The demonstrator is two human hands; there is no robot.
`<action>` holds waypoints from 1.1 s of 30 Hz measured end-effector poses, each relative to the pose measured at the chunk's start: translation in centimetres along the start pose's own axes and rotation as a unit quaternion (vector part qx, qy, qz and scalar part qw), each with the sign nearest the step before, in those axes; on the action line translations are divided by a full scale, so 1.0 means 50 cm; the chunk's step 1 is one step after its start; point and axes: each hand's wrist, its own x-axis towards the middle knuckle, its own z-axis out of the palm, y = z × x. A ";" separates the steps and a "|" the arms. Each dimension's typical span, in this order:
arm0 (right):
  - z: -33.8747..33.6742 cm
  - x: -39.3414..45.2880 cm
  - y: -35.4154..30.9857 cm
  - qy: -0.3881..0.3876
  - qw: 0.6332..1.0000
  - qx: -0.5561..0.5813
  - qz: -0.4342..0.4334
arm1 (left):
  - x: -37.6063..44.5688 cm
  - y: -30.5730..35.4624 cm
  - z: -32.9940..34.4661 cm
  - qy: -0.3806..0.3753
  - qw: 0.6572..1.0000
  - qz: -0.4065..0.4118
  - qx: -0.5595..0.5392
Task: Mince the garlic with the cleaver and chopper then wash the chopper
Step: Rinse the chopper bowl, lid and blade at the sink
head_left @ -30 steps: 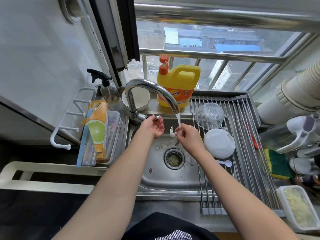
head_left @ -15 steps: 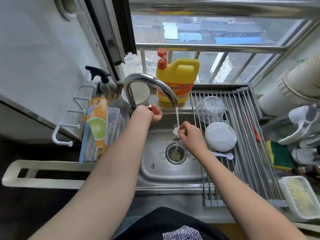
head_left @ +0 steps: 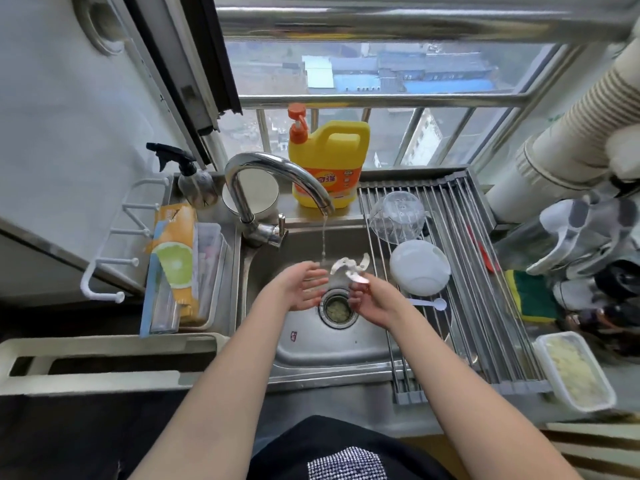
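Note:
My right hand (head_left: 372, 301) holds the chopper's blade unit (head_left: 349, 268) above the drain of the steel sink (head_left: 332, 344). A thin stream of water falls from the curved faucet (head_left: 277, 174) just left of the blades. My left hand (head_left: 304, 285) is open, palm facing the blades, with nothing in it. The clear chopper bowl (head_left: 396, 216) and the white chopper lid (head_left: 419, 268) lie on the roll-up drying rack (head_left: 485, 306) over the sink's right side. A white tub of minced garlic (head_left: 573, 370) sits at the right.
A yellow dish-soap jug (head_left: 329, 164) stands on the sill behind the faucet. A spray bottle (head_left: 194, 181) and an orange box (head_left: 175, 258) are to the left of the sink. A white spoon (head_left: 429, 304) lies on the rack; a green sponge (head_left: 533, 296) is beyond it.
My left hand has come off the faucet handle and moved down beside the blades, open. The stream has thinned. My right hand has tilted the blade unit up and slightly right of the water.

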 end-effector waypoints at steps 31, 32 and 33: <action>-0.043 -0.005 -0.176 0.295 0.509 -0.751 -0.300 | -0.012 0.004 0.066 0.037 0.998 0.035 0.047; -0.027 0.018 -0.201 0.289 0.524 -0.753 -0.273 | -0.012 0.011 0.053 0.045 0.997 0.043 0.040; -0.014 0.041 -0.222 0.282 0.543 -0.752 -0.245 | -0.011 0.017 0.039 0.053 0.997 0.048 0.032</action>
